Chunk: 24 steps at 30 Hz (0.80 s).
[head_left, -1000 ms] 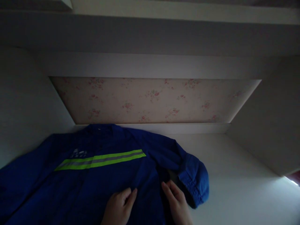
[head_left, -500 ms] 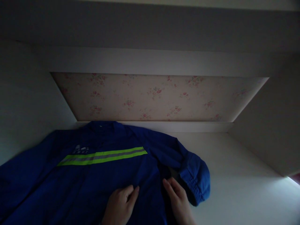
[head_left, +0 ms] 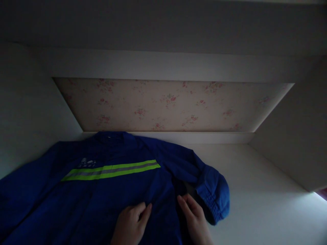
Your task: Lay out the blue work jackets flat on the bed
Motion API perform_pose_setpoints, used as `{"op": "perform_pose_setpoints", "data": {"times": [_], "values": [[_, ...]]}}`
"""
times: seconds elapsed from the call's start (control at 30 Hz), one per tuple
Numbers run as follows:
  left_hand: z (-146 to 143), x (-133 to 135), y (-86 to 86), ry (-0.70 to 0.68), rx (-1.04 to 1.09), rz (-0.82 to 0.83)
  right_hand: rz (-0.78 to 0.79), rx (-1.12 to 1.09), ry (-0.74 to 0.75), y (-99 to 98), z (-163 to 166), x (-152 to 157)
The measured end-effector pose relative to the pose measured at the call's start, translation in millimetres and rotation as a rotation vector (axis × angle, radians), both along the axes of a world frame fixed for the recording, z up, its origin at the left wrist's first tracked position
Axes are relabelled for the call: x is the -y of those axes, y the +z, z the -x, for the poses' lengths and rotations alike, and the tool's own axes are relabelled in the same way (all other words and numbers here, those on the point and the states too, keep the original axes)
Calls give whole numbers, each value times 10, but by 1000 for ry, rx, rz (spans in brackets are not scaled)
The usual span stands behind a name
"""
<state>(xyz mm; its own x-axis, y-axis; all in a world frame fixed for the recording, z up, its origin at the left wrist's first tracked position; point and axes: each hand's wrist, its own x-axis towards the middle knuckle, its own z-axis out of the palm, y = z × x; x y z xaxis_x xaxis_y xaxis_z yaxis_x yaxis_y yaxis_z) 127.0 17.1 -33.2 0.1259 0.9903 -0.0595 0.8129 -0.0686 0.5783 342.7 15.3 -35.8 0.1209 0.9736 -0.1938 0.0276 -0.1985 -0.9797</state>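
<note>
Both L hand [head_left: 131, 221] and R hand [head_left: 195, 216] are on the blue work jacket [head_left: 122, 194], thumbs drawn in to curled fingers; each looks to be pinching cloth, though which layer is caught is too dark to tell. L is on the lower front; R is at the dark side edge, just beside the R-side sleeve [head_left: 198, 172]. Jacket lies front up on the white surface [head_left: 255, 190], collar [head_left: 111, 139] overlapping the back ledge [head_left: 191, 137], hem out of frame.

Progress, judging by the lie: upper body approx. flat, w/ reflective strip [head_left: 114, 170] and chest logo [head_left: 87, 163] in full view; L-side sleeve [head_left: 25, 190] runs out past the frame edge. So the top part seems mostly spread. Not done: R-side sleeve is bent, w/ its gathered cuff [head_left: 211, 204] gaping, neither straight nor tucked; no fold crosses the visible front. Lower part can't be judged.

Further out: side panel [head_left: 293, 149] at R, floral-print panel [head_left: 168, 105] behind, above the ledge.
</note>
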Motion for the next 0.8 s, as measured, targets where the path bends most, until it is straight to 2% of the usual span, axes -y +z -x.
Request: {"op": "perform_pose_setpoints", "data": {"times": [0.33,0.8], "values": [[0,-1,17,-8,16,36,13,9,-16,-20,-26,39],[6,31,0,-27,-17,-60,-7,21,-18,-26,-12,26]]}}
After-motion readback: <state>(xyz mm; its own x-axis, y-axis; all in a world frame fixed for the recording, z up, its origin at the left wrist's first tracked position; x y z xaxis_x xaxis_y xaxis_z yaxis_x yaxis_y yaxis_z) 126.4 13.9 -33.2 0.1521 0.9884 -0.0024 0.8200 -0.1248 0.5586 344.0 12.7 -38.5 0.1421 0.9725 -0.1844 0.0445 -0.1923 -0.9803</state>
